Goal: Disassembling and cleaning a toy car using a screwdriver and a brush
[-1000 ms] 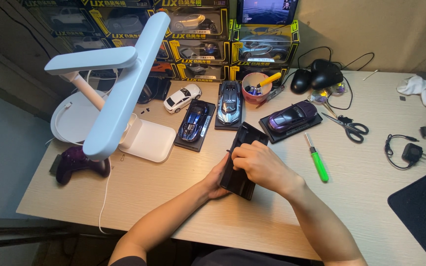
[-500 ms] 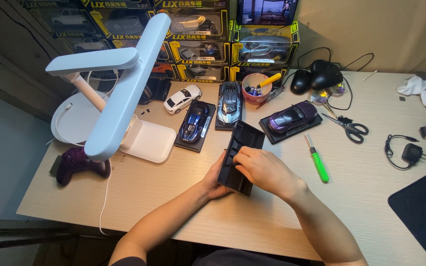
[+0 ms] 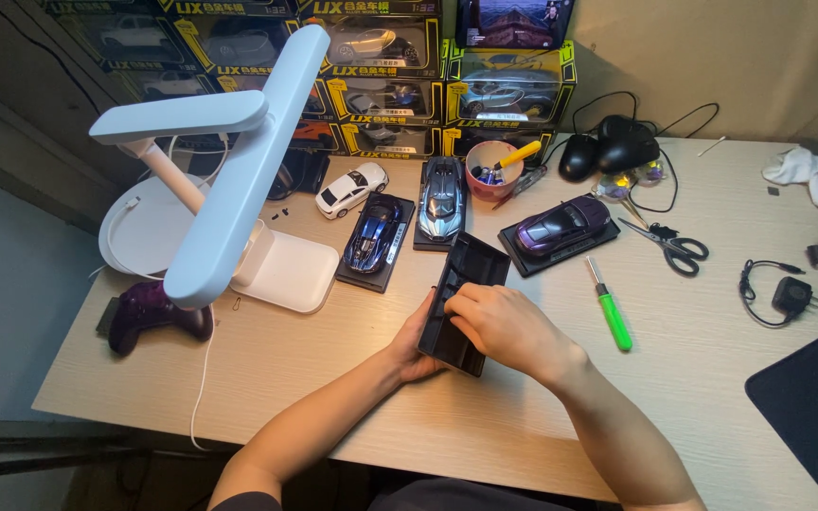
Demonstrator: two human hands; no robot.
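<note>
At centre frame both hands, left hand [image 3: 416, 343] and right hand [image 3: 504, 324], clasp a black plastic display base [image 3: 464, 284]: seemingly light, rigid, best gripped along its edges.

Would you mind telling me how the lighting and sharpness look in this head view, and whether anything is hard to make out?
Head view: warm, even light on the desk; the white lamp looks bright, nearly washed out; both hands and the black tray are sharp, with soft shadows beneath; the left floor area is dim; the boxes at the back sit in shade.
</note>
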